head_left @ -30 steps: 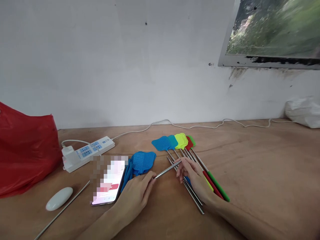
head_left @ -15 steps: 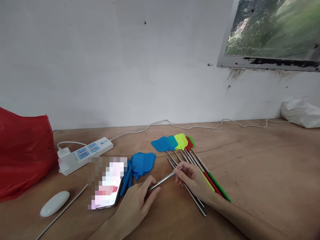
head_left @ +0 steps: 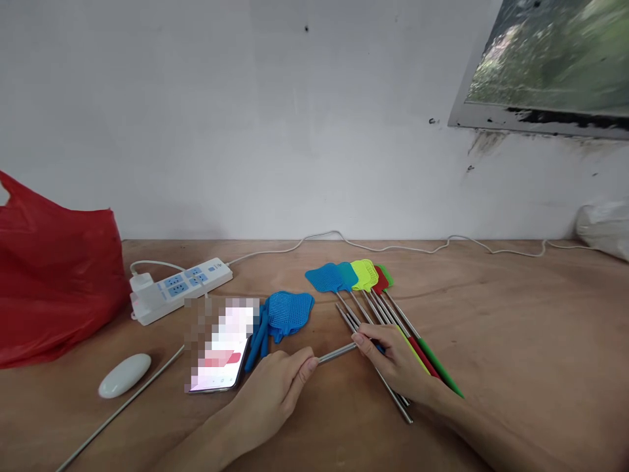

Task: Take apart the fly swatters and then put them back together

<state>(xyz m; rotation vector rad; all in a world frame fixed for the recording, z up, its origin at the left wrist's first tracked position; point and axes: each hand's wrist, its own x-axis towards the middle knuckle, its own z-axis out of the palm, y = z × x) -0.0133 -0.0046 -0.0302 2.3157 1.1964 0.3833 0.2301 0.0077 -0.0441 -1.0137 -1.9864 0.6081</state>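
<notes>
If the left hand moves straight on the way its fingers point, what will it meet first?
Probably the right hand, which pinches the far end of the rod that the left hand holds. The swatters lie just past it, though depth is unclear.

Open right: bare surface (head_left: pixel 531 341) beyond the fly swatters (head_left: pixel 363 276).
Blocked left: phone (head_left: pixel 221 367), power strip (head_left: pixel 181 288), red bag (head_left: pixel 54 275).
Near left: loose rod (head_left: pixel 122 406) lying diagonally.
Rear: cable (head_left: pixel 393 249) along wall.

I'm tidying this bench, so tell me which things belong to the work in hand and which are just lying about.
In use: metal rod held by left hand and right hand; row of fly swatters; blue swatter heads.
Lying about: phone, power strip, red bag, white oval gadget.
</notes>
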